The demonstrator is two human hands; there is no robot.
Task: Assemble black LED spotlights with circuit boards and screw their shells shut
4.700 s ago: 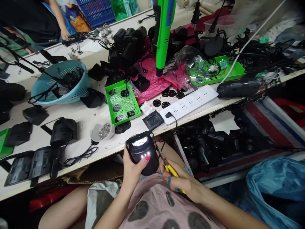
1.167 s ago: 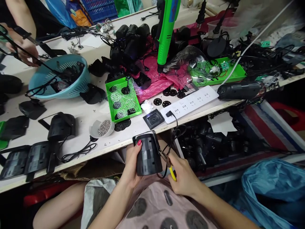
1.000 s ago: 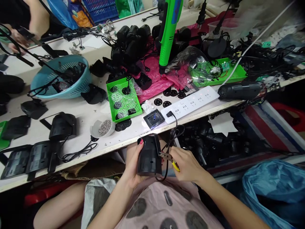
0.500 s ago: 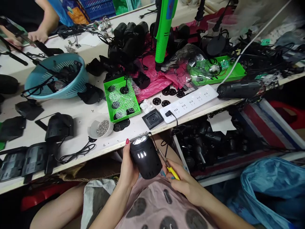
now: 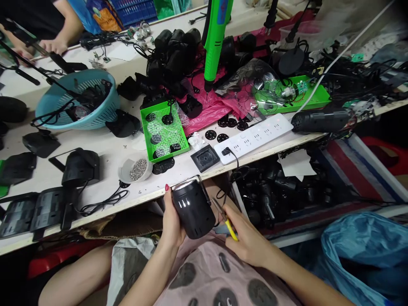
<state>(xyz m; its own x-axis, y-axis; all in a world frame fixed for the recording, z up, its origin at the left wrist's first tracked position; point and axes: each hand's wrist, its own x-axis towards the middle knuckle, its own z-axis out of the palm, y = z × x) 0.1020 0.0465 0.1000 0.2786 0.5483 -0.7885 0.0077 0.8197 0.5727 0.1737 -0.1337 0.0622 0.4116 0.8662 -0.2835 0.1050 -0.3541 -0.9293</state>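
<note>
Above my lap, my left hand (image 5: 172,219) is wrapped round the side of a black cylindrical lamp housing (image 5: 194,212), thumb up near its rim. The housing is tilted, and a thin bracket stands along its upper right side. Yellow-handled pliers (image 5: 229,227) with slim pointed jaws are gripped in my right hand (image 5: 244,233). Their tips point up and left, close to the right side of the housing; whether they touch it I cannot tell. A black cable hangs near the tips.
On the bench are a bowl of screws (image 5: 138,169), a green tray (image 5: 164,131), a power strip (image 5: 255,138) and a blue basket (image 5: 76,100). A green electric screwdriver (image 5: 216,46) hangs above. A bin of black parts (image 5: 280,191) sits lower right. Another person's hands (image 5: 52,46) rest far left.
The housing has tipped so its bright front face shows less, and it has shifted slightly left. The pliers have turned steeper and moved a little away from the housing in my right hand.
</note>
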